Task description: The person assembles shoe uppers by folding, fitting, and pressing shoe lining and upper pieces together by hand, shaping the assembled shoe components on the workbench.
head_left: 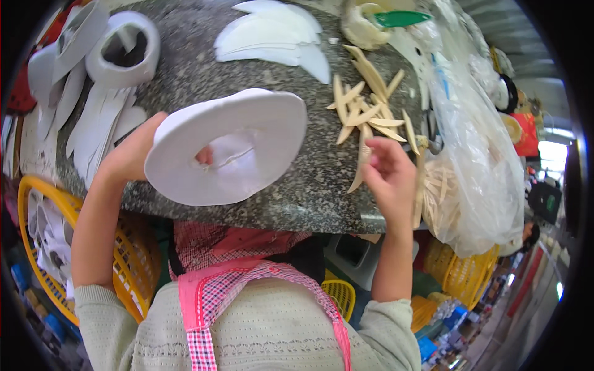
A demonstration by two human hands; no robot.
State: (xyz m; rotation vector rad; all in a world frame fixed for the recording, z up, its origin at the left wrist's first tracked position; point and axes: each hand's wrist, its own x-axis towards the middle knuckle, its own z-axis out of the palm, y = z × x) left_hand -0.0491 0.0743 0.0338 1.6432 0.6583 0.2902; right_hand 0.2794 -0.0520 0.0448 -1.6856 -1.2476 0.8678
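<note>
My left hand [133, 145] grips a white, rounded, hat-like piece [179, 157] with a wide rim and an opening in its middle. Most of its fingers are hidden behind the piece; a fingertip shows through the opening. Beside the near right part of the tabletop, my right hand [390, 179] pinches a thin beige crescent-shaped strip [360, 162] between thumb and fingers. Just beyond that hand lies a loose pile of similar beige strips [365, 114]. Flat white crescent pieces [266, 34] are stacked at the far middle of the speckled stone tabletop [247, 77].
White ring-shaped pieces [96, 65] and flat white pieces [102, 127] lie at the left. A whitish pot [360, 28] with a green-handled tool [402, 18] stands far right, near a clear plastic bag [482, 179]. Yellow baskets [133, 272] stand below the table.
</note>
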